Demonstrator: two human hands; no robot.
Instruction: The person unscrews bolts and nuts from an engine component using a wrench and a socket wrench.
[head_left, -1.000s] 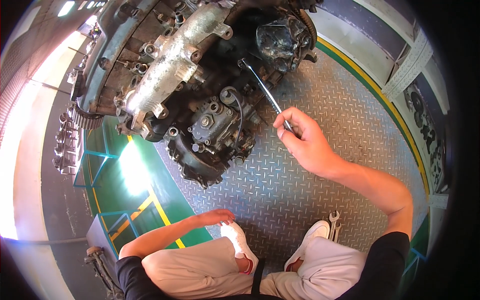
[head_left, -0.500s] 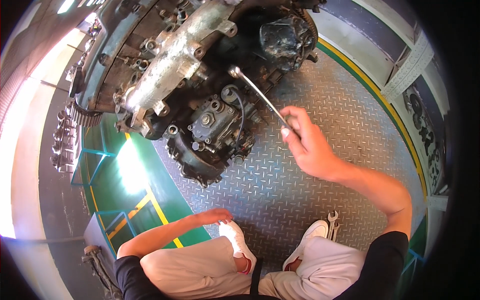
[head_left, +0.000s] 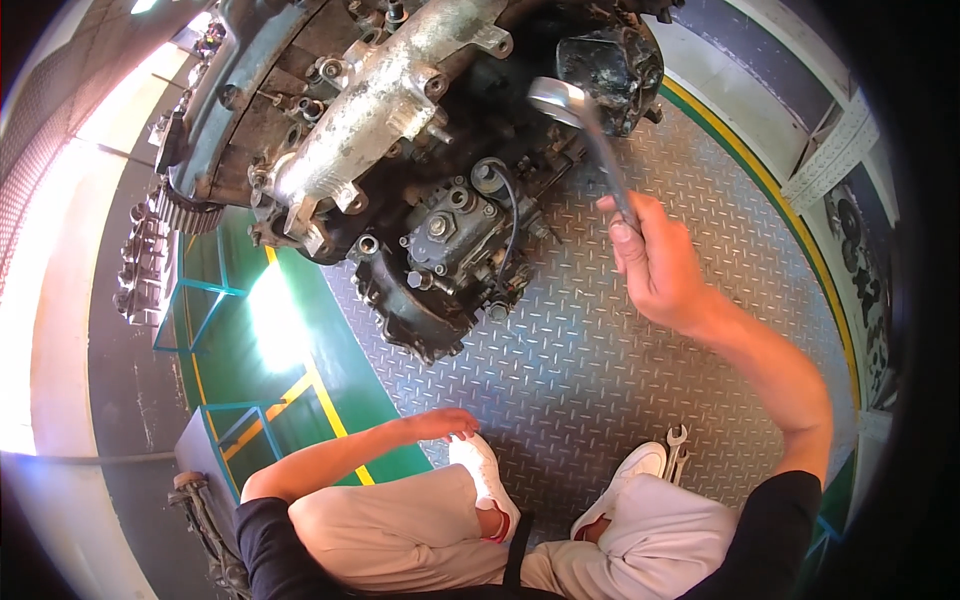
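Note:
My right hand point(head_left: 662, 262) is closed around the lower end of a shiny wrench point(head_left: 606, 165). The wrench's ring end points up and stands in front of the dark side of a large engine point(head_left: 350, 110). No contact between ring and bolt can be made out. Below the silver manifold point(head_left: 375, 125) sits a greasy pump point(head_left: 440, 228) with a black hose. My left hand point(head_left: 442, 424) hangs over my left shoe point(head_left: 474, 470), its fingers loosely stretched and holding nothing.
Two or so spanners point(head_left: 676, 450) lie on the diamond-plate floor point(head_left: 580, 380) beside my right shoe point(head_left: 635, 475). Blue metal frames point(head_left: 215, 290) stand on the green floor at left. Metal parts sit on a shelf point(head_left: 862, 290) at far right.
My right hand has drawn the wrench's ring end away from the engine's side, up and to the right. The wrench now stands steeper. The view has shifted slightly; my left hand stays over the shoe.

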